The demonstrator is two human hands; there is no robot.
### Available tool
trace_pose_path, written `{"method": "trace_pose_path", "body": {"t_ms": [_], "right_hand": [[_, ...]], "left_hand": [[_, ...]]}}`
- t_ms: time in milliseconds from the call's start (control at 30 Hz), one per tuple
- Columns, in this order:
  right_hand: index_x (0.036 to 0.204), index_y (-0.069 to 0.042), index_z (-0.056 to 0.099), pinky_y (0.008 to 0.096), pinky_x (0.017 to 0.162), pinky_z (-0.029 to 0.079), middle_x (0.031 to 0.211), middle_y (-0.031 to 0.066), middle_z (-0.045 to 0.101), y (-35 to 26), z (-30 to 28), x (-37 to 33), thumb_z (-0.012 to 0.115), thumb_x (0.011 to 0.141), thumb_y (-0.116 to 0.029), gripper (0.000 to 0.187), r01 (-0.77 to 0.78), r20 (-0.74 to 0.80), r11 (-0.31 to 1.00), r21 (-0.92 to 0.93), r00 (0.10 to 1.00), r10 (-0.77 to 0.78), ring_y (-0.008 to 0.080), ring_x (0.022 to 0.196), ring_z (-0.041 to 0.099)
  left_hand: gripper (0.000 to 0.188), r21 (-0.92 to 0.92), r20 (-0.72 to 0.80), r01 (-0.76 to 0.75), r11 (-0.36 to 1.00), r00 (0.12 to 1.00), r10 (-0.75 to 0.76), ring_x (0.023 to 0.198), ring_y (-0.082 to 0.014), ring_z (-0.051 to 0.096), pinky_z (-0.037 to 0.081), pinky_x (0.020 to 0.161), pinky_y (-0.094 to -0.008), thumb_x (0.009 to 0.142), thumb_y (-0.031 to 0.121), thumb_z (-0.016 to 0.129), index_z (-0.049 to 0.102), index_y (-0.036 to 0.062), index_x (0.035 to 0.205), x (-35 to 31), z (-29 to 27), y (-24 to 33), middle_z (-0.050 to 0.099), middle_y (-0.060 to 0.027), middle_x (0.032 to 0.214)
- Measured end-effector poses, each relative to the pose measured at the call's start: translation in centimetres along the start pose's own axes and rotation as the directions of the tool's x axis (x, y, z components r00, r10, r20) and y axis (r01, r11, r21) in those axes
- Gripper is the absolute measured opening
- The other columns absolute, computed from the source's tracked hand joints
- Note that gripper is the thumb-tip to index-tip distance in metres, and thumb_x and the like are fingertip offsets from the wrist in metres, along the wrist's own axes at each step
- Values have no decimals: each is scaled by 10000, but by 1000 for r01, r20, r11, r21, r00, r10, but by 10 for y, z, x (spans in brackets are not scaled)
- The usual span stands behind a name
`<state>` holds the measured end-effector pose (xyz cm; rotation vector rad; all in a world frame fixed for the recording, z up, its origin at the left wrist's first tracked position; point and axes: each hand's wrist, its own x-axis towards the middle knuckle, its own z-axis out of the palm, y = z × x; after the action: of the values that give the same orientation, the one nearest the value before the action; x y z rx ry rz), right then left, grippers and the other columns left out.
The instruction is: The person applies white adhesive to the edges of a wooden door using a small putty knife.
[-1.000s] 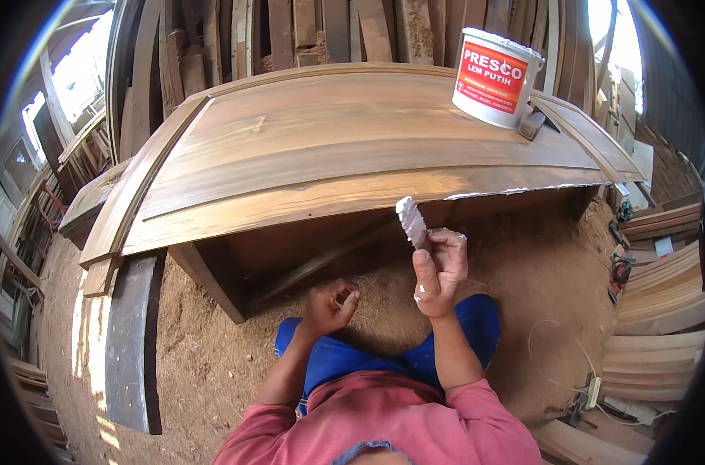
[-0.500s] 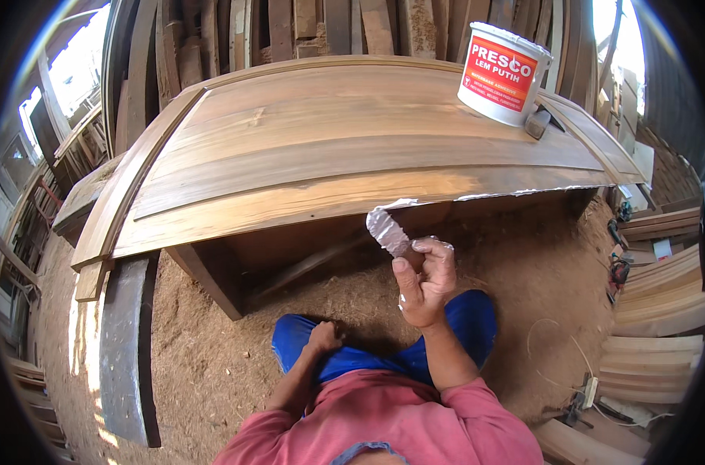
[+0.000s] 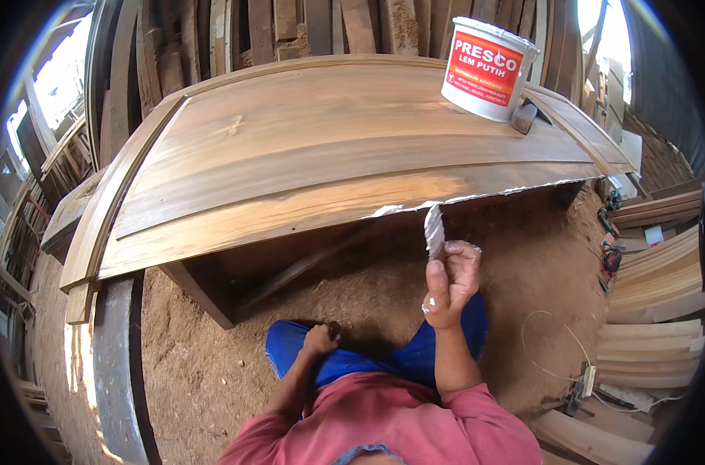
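My right hand (image 3: 452,284) pinches a thin flat glue spreader (image 3: 434,231) between thumb and fingers. White glue coats the spreader, and white smears mark the thumb and palm. Its tip is at the near edge of a large wooden panel (image 3: 290,159). A bead of white glue (image 3: 515,191) runs along that edge from the middle to the right end. Resting on my blue-trousered thigh, my left hand (image 3: 321,339) is curled closed, and nothing shows in it.
At the panel's far right stands a white glue bucket (image 3: 488,70) with a red label. Beside it lies a hammer (image 3: 525,118). A dark board (image 3: 116,372) lies at the left, stacked planks (image 3: 651,349) at the right. Upright boards (image 3: 313,27) line the back; sawdust covers the floor.
My right hand has moved right along the panel edge with the spreader, which now stands more upright. More white glue shows on the edge to its left. My left hand stays on the thigh.
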<state>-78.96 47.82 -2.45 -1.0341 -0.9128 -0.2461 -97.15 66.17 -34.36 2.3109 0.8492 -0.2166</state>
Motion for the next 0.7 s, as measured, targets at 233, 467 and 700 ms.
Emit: {"method": "trace_pose_path", "body": {"t_ms": [233,467,700], "right_hand": [[1048,49,629,289,730,511,954,130,687,-83,-21,61,666,951,-201,271,98,255,960,-261,967,-30,165,817,657],[920,56,666,293,640,521,745,135,680,-127,-15,114,607,986,-219,289,178,531,860,-478,839,121,204,695,683],[970,40,644,310,681,534,855,152,688,-86,4,69,617,986,-240,282,4,423,1000,1,906,-4,213,734,671]], "left_hand": [[403,60,6,13,998,1000,-13,1010,-382,669,542,905,-465,827,392,668,724,43,1020,-10,-14,13,706,-224,1027],[376,22,6,24,999,1000,-24,1009,-372,671,541,908,-464,837,400,659,733,73,1007,-10,-19,22,709,-211,1021],[369,-23,18,9,1000,1000,-9,1002,-370,673,538,913,-462,838,392,667,735,66,998,-13,-27,34,712,-204,1016]]}}
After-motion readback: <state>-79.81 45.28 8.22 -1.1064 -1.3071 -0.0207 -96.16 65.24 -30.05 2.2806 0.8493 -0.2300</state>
